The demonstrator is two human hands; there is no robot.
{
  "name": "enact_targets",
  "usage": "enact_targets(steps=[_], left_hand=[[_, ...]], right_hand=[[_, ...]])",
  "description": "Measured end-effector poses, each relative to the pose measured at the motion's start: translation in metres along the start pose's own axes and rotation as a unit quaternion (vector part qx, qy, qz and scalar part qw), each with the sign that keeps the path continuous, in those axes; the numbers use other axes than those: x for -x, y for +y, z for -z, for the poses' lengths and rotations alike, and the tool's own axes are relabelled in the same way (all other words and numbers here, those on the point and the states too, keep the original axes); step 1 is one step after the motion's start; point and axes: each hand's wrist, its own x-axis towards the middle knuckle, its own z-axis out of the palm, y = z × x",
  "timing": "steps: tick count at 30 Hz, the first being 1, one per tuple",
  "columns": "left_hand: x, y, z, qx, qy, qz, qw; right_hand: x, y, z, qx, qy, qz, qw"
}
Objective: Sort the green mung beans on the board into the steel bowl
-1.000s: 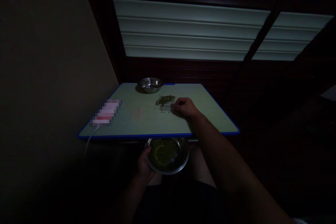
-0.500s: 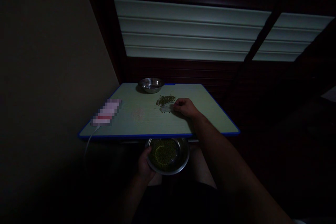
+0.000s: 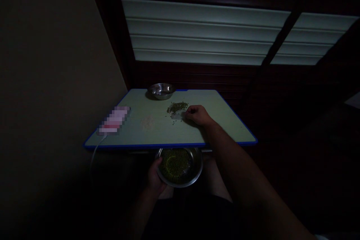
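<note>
My left hand (image 3: 155,177) grips the left rim of a steel bowl (image 3: 198,165), thumb over the edge. The bowl sits just below the table's front edge, with many small green mung beans (image 3: 174,163) inside. Over the tabletop, my right hand (image 3: 198,114) is closed in a pinch on a thin, see-through flat piece like a card (image 3: 178,114). The card lies low at the near side of a loose pile of mung beans (image 3: 177,107). A few single beans are scattered in front of it. Dim light hides the finger details.
A second steel bowl (image 3: 161,92) stands at the table's back left. A blurred phone (image 3: 114,120) with a white cable (image 3: 95,152) lies at the left edge. Pale small bits (image 3: 147,122) rest on the pale table (image 3: 225,135) with its blue rim. Behind is a louvred panel (image 3: 202,33).
Some loose beans in front of the card have shifted slightly nearer to me. My right hand and the card have barely moved; my left hand and its bowl stay in place.
</note>
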Motion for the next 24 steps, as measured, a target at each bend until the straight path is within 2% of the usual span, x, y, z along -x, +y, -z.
enact_targets(steps=[3, 15, 24], left_hand=[[0.0001, -0.0002, 0.0002, 0.000, -0.013, -0.005, 1.000], [0.0009, -0.0005, -0.0026, 0.004, 0.011, 0.000, 1.000], [0.0017, 0.0005, -0.0055, -0.003, 0.035, -0.009, 0.999]], right_hand=[[-0.0003, 0.0000, 0.0010, 0.019, 0.018, 0.011, 1.000], [-0.0014, 0.0040, 0.0007, 0.046, 0.030, 0.020, 0.998], [-0.0041, 0.0053, -0.0007, 0.027, 0.005, 0.049, 0.998]])
